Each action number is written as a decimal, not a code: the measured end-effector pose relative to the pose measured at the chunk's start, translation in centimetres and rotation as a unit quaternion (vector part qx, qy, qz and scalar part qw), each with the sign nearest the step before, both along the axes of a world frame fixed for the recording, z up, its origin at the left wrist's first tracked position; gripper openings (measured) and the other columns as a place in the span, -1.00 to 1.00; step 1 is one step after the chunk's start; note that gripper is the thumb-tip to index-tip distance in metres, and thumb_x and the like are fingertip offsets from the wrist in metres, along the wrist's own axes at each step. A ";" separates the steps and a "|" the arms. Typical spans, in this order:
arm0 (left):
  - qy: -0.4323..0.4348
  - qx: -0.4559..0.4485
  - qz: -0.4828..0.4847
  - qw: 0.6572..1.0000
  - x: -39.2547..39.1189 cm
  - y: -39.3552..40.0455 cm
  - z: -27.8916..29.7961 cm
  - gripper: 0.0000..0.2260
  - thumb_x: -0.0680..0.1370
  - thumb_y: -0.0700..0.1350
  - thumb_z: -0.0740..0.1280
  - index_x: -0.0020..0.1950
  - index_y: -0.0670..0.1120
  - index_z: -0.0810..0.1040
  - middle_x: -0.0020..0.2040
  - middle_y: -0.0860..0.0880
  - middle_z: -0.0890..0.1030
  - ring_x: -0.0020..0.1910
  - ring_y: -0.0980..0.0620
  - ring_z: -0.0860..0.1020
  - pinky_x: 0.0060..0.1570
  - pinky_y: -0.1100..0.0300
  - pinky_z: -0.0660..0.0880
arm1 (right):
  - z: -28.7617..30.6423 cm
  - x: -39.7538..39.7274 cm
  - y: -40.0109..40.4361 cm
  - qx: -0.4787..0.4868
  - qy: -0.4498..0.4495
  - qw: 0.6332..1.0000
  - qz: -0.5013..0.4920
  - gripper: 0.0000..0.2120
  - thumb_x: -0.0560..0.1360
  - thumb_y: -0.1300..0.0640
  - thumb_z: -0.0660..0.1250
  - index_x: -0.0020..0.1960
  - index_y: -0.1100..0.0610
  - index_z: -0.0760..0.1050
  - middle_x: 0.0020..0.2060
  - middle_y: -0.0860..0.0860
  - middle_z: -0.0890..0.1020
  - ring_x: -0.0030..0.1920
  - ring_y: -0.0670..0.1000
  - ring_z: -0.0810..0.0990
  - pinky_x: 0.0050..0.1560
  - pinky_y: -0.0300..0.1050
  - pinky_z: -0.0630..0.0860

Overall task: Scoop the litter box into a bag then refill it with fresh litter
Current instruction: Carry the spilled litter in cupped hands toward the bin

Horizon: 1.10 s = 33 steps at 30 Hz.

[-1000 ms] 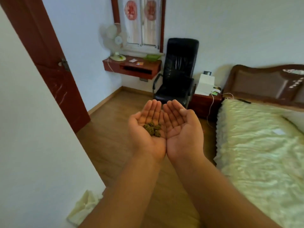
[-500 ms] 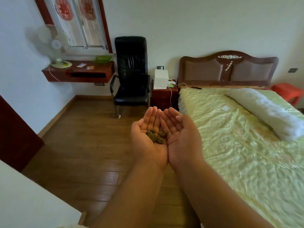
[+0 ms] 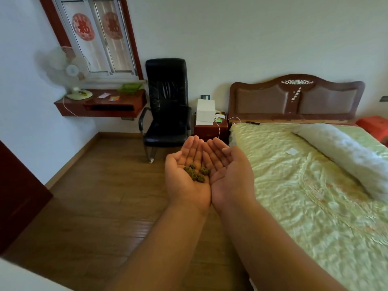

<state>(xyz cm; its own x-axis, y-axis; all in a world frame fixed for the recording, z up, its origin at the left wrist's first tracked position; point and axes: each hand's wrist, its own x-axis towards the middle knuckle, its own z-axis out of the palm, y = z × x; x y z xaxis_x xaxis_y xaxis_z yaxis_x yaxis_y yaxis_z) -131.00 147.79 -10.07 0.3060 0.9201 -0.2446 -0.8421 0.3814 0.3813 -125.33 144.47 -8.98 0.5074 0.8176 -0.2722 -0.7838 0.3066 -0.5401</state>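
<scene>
Head view. Both forearms are reaching forward at mid-frame, palms turned upward. The left hand (image 3: pixel 186 175) and right hand (image 3: pixel 230 175) are pressing together along their inner edges, forming one shallow cup. The fingers (image 3: pixel 194 150) of both hands are lying extended and close together, curling only slightly, gripping nothing. A small cluster of dark greenish-brown clumps (image 3: pixel 196 173) is resting loose on the left palm, at the seam where the two hands are meeting. The hands are hovering above the wooden floor (image 3: pixel 94 196), just left of the bed (image 3: pixel 304 196), with the black office chair (image 3: pixel 167 101) and nightstand (image 3: pixel 211 130) beyond them.

Compared with the earlier frames, the cupped pose is staying unchanged and the clumps are remaining on the left palm. The view is swinging rightward: the dark door is sliding to the left margin, while the headboard (image 3: pixel 296 97) and white bolster (image 3: pixel 344 154) are coming fully into sight.
</scene>
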 end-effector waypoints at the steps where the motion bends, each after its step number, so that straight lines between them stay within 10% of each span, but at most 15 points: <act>1: 0.001 -0.002 0.000 1.000 0.5 0.5 0.1 -0.63 0.65 -0.09 0.13 0.26 -0.20 0.64 0.18 -0.14 0.70 0.23 -0.09 0.65 0.42 0.00 0.44 | 0.0 0.5 0.5 -0.001 0.005 1.000 -0.002 -0.71 0.62 0.22 0.18 0.21 0.29 0.60 0.03 0.20 0.73 0.05 0.12 0.74 0.11 -0.05 0.62; 33: -0.012 -0.029 -0.107 0.994 15.1 41.5 -1.3 -0.62 0.66 -0.08 0.13 0.28 -0.21 0.63 0.18 -0.16 0.70 0.20 -0.09 0.67 0.38 0.00 0.47 | -1.1 14.3 40.9 -0.006 -0.007 0.988 -0.152 -0.70 0.60 0.16 0.22 0.19 0.30 0.61 0.06 0.19 0.73 0.10 0.13 0.72 0.33 0.05 0.53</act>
